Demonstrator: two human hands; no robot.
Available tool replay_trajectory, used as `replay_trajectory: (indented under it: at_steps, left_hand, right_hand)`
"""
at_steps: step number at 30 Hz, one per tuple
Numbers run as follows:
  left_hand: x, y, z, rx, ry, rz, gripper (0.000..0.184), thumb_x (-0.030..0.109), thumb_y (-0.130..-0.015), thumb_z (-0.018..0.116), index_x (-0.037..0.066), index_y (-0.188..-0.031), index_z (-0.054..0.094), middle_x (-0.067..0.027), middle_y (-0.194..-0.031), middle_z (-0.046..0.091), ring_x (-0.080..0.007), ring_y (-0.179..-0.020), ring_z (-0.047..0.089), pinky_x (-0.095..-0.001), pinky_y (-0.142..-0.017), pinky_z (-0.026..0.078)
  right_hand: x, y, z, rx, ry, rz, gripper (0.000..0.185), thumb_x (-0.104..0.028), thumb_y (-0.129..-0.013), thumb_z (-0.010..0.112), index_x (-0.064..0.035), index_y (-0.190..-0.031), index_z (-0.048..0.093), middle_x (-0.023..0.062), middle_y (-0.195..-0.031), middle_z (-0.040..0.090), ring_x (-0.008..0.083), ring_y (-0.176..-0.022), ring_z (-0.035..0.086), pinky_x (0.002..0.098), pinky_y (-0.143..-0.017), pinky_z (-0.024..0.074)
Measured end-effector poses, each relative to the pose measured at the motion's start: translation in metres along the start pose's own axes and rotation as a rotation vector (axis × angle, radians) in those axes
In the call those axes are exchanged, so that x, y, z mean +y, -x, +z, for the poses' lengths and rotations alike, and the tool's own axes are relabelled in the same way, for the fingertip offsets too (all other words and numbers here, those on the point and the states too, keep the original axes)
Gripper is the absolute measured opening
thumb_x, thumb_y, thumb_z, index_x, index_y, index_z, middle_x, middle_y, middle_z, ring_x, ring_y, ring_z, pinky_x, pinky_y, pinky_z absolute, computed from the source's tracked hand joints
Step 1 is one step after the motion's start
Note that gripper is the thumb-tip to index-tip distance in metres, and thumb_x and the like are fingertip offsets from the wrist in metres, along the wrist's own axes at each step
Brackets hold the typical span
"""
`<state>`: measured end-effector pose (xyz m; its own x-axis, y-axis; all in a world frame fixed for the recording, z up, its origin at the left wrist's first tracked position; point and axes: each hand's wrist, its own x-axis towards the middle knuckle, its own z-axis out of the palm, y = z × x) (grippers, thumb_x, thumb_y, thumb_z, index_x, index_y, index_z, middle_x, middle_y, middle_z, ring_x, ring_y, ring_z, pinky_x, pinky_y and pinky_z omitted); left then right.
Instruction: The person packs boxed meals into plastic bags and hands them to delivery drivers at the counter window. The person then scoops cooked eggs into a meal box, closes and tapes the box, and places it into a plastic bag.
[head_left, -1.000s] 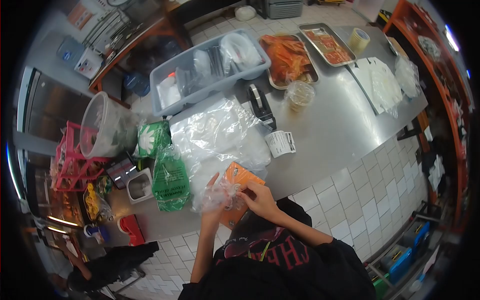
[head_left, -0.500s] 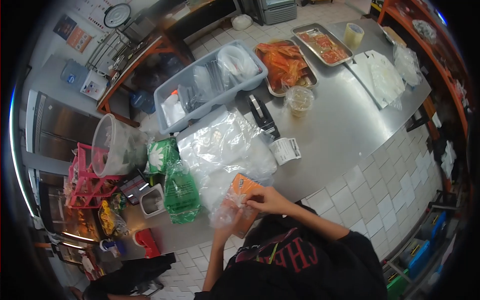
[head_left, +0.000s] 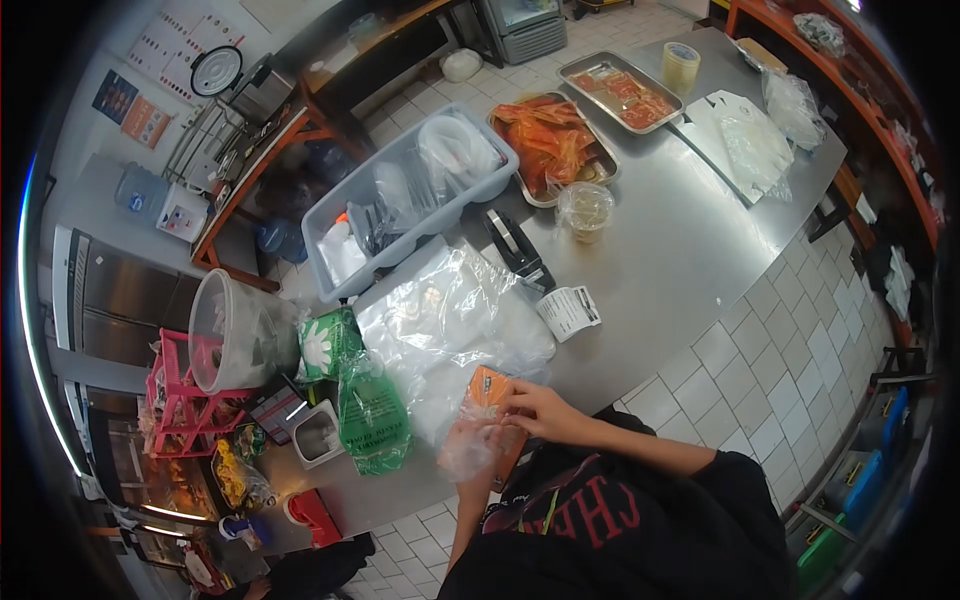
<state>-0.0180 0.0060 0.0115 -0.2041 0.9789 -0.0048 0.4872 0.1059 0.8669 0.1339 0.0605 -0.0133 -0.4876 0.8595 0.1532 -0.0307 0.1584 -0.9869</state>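
A small clear plastic bag [head_left: 466,458] is between my hands, over the front edge of the steel table. My left hand [head_left: 482,474] is closed around its lower part from below, its fingers partly hidden by the crumpled plastic. With bent fingers my right hand [head_left: 538,410] pinches the gathered top of the bag. Under both hands lies an orange box [head_left: 485,386], partly covered by them. What the bag contains, if anything, I cannot make out. A pile of flat clear plastic bags [head_left: 440,315] lies just beyond the box.
A green glove packet [head_left: 372,415] and a clear bucket [head_left: 240,335] stand left. Behind are a grey-blue bin [head_left: 400,235], a black tape dispenser [head_left: 518,248], a printed label [head_left: 570,312], a lidded cup [head_left: 587,212], a tray of red-orange food [head_left: 545,135] and a metal tray [head_left: 625,92].
My view has shifted, so the table appears slightly lower and turned. My right hand stays pinched on the bag's top, and the left stays below it.
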Motion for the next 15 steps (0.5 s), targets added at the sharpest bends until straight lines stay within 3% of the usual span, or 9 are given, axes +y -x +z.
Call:
replay_trajectory:
  at_steps: [2, 5, 6, 8, 9, 10, 11, 13, 15]
  left_hand:
    - [-0.008, 0.004, 0.001, 0.145, -0.472, 0.347, 0.015, 0.019, -0.067, 0.07, 0.009, -0.076, 0.063, -0.0063, -0.078, 0.049, -0.0248, -0.075, 0.048, -0.0348, -0.066, 0.041]
    - [0.003, 0.006, -0.005, 0.228, -0.662, 0.366, 0.019, 0.02, -0.065, 0.071, 0.008, -0.078, 0.063, -0.007, -0.083, 0.045, -0.0259, -0.084, 0.043, -0.0388, -0.075, 0.037]
    - [-0.004, 0.006, -0.008, 0.166, -0.637, 0.392, 0.025, 0.021, -0.065, 0.071, 0.008, -0.085, 0.062, -0.0111, -0.096, 0.046, -0.0283, -0.097, 0.04, -0.04, -0.08, 0.035]
    - [-0.042, 0.012, -0.027, 0.16, -0.601, 0.42, 0.033, 0.021, -0.065, 0.071, 0.008, -0.093, 0.059, -0.0132, -0.103, 0.045, -0.0293, -0.101, 0.039, -0.04, -0.083, 0.034]
    - [-0.058, 0.014, -0.039, 0.161, -0.576, 0.439, 0.04, 0.021, -0.066, 0.071, 0.008, -0.101, 0.057, -0.0153, -0.11, 0.044, -0.0304, -0.106, 0.038, -0.0401, -0.085, 0.034]
    - [-0.063, 0.019, -0.054, 0.18, -0.587, 0.285, 0.046, 0.021, -0.067, 0.07, 0.007, -0.108, 0.053, -0.0141, -0.113, 0.044, -0.0303, -0.108, 0.039, -0.0402, -0.088, 0.033]
    - [-0.061, 0.024, -0.069, 0.197, -0.597, 0.125, 0.051, 0.021, -0.069, 0.069, 0.007, -0.114, 0.049, -0.0129, -0.116, 0.044, -0.0301, -0.109, 0.039, -0.0403, -0.09, 0.033]
    - [-0.038, 0.017, -0.087, 0.288, -0.424, -0.015, 0.045, 0.014, -0.072, 0.065, 0.003, -0.113, 0.047, -0.0165, -0.115, 0.042, -0.0324, -0.112, 0.037, -0.0422, -0.092, 0.033]
    - [-0.005, 0.004, -0.091, 0.389, -0.336, 0.013, 0.038, 0.01, -0.075, 0.061, 0.003, -0.11, 0.049, -0.0166, -0.113, 0.043, -0.0311, -0.11, 0.04, -0.0401, -0.09, 0.035]
  right_hand:
    - [-0.001, 0.005, 0.007, 0.122, 0.127, -0.102, 0.007, -0.001, -0.082, 0.055, 0.0033, -0.087, 0.052, 0.0074, -0.078, 0.055, 0.0102, -0.069, 0.057, 0.0245, -0.065, 0.0468]
    - [0.005, 0.006, 0.007, 0.356, 0.008, 0.094, 0.005, 0.0, -0.083, 0.053, 0.003, -0.086, 0.051, 0.0057, -0.077, 0.053, 0.0092, -0.064, 0.054, 0.0239, -0.056, 0.046]
    - [0.008, 0.005, 0.0, 0.359, -0.142, 0.167, 0.007, -0.004, -0.083, 0.054, 0.0019, -0.085, 0.052, 0.005, -0.077, 0.054, 0.009, -0.064, 0.053, 0.0238, -0.056, 0.0445]
    - [0.015, 0.01, -0.018, 0.366, -0.287, 0.235, 0.01, -0.008, -0.083, 0.056, 0.0007, -0.084, 0.052, 0.0043, -0.078, 0.054, 0.0089, -0.063, 0.051, 0.0238, -0.056, 0.0429]
    - [0.022, 0.016, -0.037, 0.545, -0.3, 0.348, 0.011, -0.01, -0.083, 0.057, -0.0008, -0.089, 0.055, 0.0029, -0.08, 0.055, 0.0077, -0.066, 0.051, 0.0227, -0.058, 0.0418]
    - [0.028, 0.017, -0.052, 0.718, -0.312, 0.458, 0.013, -0.011, -0.083, 0.058, -0.0024, -0.093, 0.057, 0.0016, -0.082, 0.056, 0.0065, -0.069, 0.051, 0.0216, -0.06, 0.0406]
    - [0.034, 0.015, -0.058, 0.707, -0.306, 0.451, 0.013, -0.011, -0.083, 0.058, -0.0024, -0.093, 0.057, 0.0016, -0.082, 0.056, 0.0065, -0.069, 0.051, 0.0216, -0.06, 0.0406]
    - [0.051, 0.01, -0.061, 0.718, -0.474, 0.389, 0.024, -0.014, -0.082, 0.06, -0.0056, -0.104, 0.059, 0.0003, -0.085, 0.057, 0.0061, -0.071, 0.052, 0.0194, -0.067, 0.0394]
    - [0.063, -0.001, -0.072, 0.71, -0.459, 0.435, 0.03, -0.014, -0.082, 0.061, -0.0067, -0.111, 0.058, 0.0014, -0.088, 0.058, 0.0068, -0.076, 0.053, 0.0207, -0.076, 0.0383]
